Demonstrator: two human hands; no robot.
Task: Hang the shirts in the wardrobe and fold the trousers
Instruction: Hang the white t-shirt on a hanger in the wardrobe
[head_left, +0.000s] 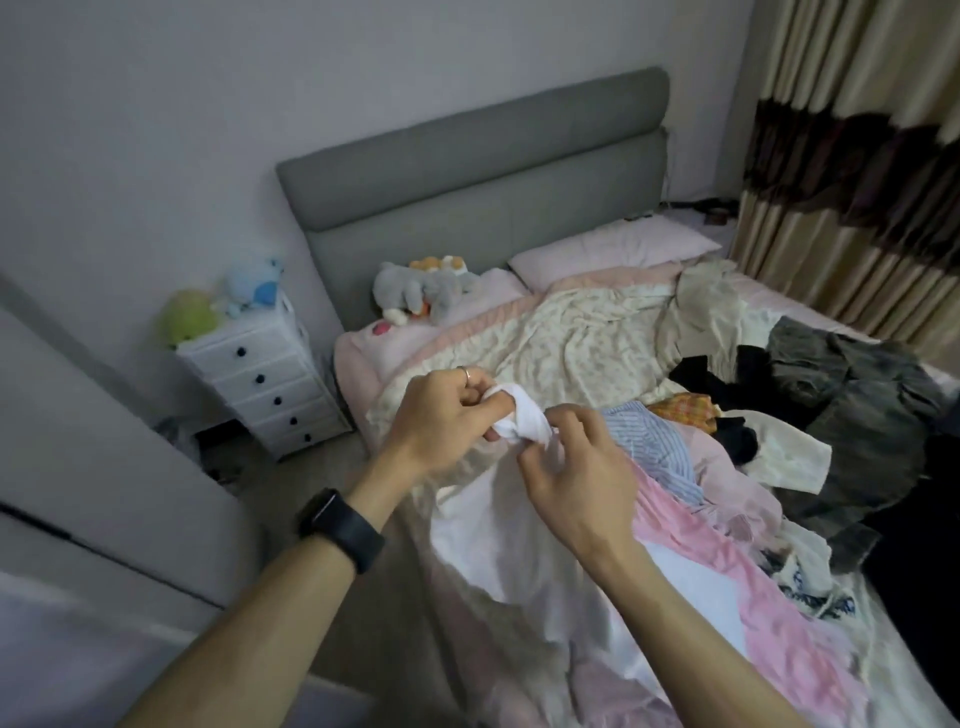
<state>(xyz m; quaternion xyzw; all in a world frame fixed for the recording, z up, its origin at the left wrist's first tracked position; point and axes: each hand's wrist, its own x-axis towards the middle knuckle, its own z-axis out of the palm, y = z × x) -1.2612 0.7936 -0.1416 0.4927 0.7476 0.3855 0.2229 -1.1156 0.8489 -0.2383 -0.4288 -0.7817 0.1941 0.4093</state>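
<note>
Both our left grip (441, 415) and right grip (576, 470) pinch the white garment (522, 415).
Its bunched top is held above the near edge of the bed (571, 338); the rest drapes down onto it; dark clothes (841, 384) lie piled farther right.

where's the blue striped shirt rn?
Head view, centre-right: blue striped shirt lies on the bed, just right of the right hand, above the pink garment.

Dim, soft indoor light; blurred, warped edges.
</note>
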